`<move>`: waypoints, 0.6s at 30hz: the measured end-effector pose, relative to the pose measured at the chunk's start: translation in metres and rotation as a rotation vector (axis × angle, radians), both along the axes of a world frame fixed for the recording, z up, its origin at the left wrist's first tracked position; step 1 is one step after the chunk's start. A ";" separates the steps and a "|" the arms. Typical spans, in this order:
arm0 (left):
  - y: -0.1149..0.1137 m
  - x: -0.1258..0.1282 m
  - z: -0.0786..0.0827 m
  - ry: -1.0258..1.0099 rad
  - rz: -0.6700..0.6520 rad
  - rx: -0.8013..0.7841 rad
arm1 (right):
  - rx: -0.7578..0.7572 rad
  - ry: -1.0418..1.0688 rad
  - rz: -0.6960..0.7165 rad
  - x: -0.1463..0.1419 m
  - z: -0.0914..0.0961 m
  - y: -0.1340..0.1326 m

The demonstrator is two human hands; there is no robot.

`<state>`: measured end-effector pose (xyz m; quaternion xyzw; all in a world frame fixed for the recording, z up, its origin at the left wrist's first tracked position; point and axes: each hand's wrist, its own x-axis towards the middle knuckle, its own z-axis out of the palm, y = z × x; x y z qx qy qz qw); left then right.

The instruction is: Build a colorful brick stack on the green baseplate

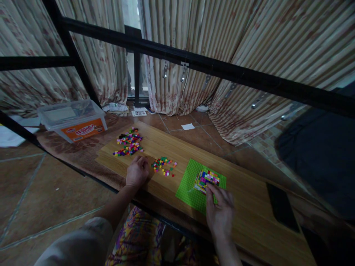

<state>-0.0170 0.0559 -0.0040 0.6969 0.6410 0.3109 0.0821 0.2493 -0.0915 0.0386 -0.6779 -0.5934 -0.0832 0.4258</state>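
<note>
My right hand [220, 208] reaches over a green studded baseplate [186, 187], its thumb and fingertips pinched together at the near side of a small layered block of colourful building bricks [206, 178]. Anything between those fingertips is too small to make out. On the wooden board [169, 144], my left hand [137, 171] rests with its fingers curled in; whatever it may hold is hidden. Just right of it lies a loose scatter of small building bricks [163, 164]. Beyond my left hand is a larger, two-part pile of similar bricks [129, 142].
A clear plastic tub [73, 120] with an orange label stands at the far left on a brown cloth [113, 173]. Toward the board's right end lies a dark flat phone-like object [282, 206]. A black metal bar [177, 55] crosses in front of striped curtains [188, 22].
</note>
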 end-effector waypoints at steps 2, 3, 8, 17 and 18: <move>0.000 0.000 0.000 0.000 0.000 -0.002 | -0.018 -0.018 -0.009 -0.002 0.000 0.001; 0.000 0.000 0.000 -0.001 -0.001 -0.003 | -0.027 -0.024 -0.015 -0.002 0.000 0.001; 0.000 0.000 -0.003 -0.011 0.005 -0.007 | -0.032 -0.029 -0.029 -0.004 0.000 0.001; -0.001 0.001 -0.001 -0.010 0.005 -0.014 | -0.006 0.122 -0.053 -0.002 -0.005 0.001; -0.001 0.001 -0.001 -0.008 0.003 -0.016 | -0.012 0.128 -0.058 -0.002 -0.004 0.001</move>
